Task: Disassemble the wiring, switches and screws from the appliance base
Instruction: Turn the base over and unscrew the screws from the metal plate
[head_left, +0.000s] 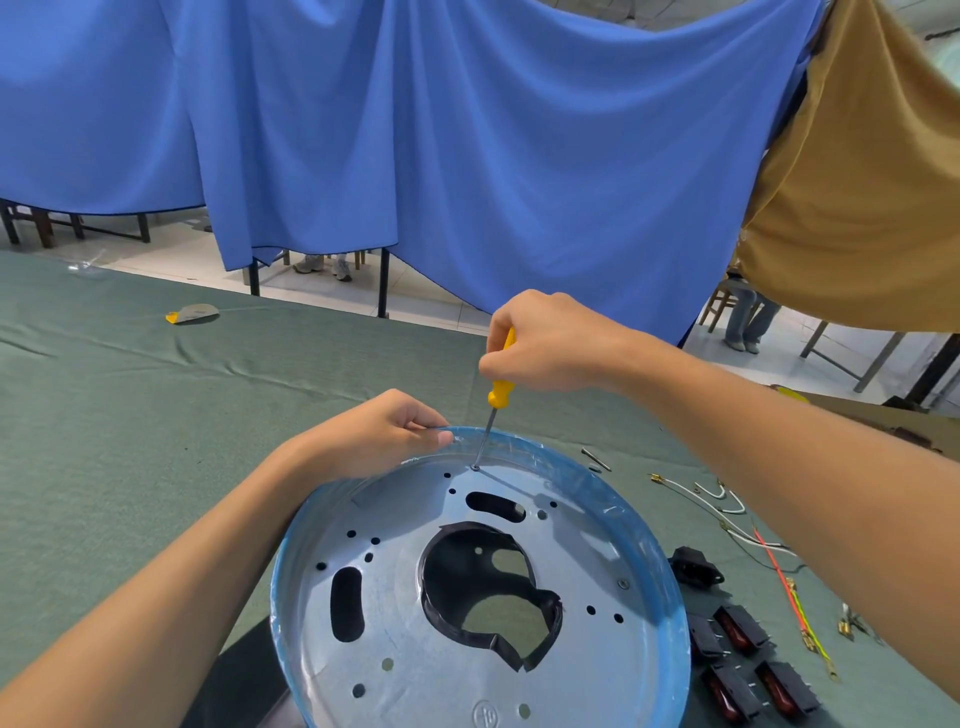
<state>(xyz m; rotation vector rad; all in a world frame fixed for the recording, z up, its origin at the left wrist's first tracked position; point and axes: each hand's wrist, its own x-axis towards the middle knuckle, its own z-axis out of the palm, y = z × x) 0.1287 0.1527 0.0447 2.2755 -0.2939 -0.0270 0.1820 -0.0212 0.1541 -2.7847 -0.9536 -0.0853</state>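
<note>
The right grip (550, 343) is clenching a yellow screwdriver (501, 392), its tip sitting on a screw (475, 467) near the far rim of the appliance base (395, 613). The left grip (379, 436) is pinching that rim; switches (737, 631) are lying on the tabletop (130, 415) alongside.

Right hand (545, 343) drives screwdriver (500, 389) into base (483, 597).

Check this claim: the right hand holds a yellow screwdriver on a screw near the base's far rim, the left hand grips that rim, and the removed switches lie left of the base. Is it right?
One slip: in the head view the switches lie right of the base, not left. The right hand, yellow screwdriver, screw and left hand are as stated.
</note>
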